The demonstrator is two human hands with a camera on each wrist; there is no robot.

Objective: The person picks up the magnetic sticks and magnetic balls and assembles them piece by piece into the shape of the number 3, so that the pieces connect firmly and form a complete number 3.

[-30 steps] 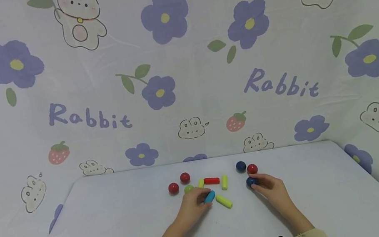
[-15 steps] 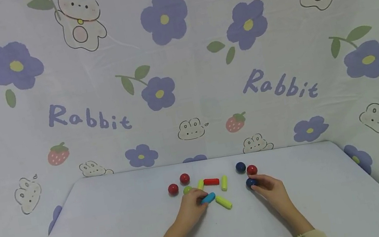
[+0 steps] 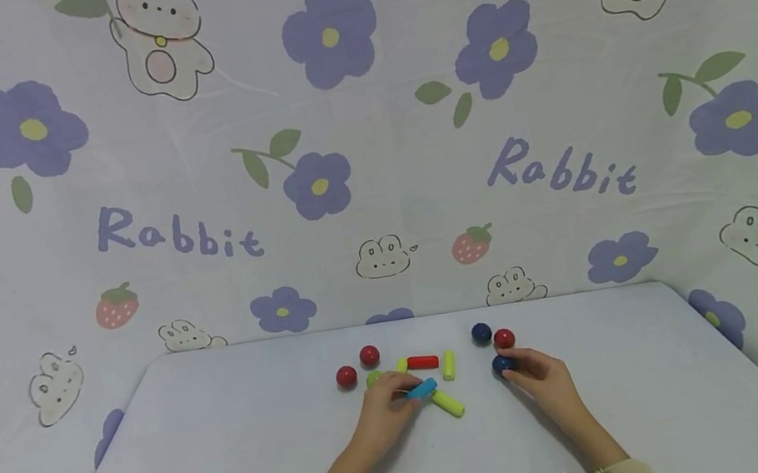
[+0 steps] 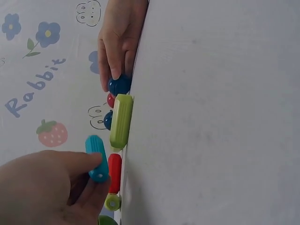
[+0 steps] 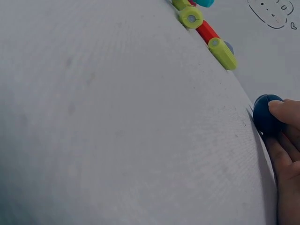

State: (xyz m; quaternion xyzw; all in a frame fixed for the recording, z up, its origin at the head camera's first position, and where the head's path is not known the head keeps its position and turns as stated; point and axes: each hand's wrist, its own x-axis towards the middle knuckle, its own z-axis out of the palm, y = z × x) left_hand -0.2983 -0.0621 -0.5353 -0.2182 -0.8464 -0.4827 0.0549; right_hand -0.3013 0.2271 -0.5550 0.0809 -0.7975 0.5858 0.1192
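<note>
My left hand pinches a short light-blue ridged rod between thumb and fingers, with a small metal dot showing at its end. In the head view, the blue rod overlaps the upper end of a yellow-green rod; whether they touch I cannot tell. To the right, my right hand holds a dark-blue ball with thumb and fingertips, low at the table. A red ball and another dark-blue ball sit just behind that hand.
Behind the left hand, a red rod lies between two yellow-green rods, one of them on its right. Two red balls and a partly hidden green ball are at left. The white table meets a patterned cloth backdrop.
The blue rod in my left hand has tilted flatter, then shifted slightly right and away, over the end of the yellow-green rod. My right hand stays on the dark-blue ball.
</note>
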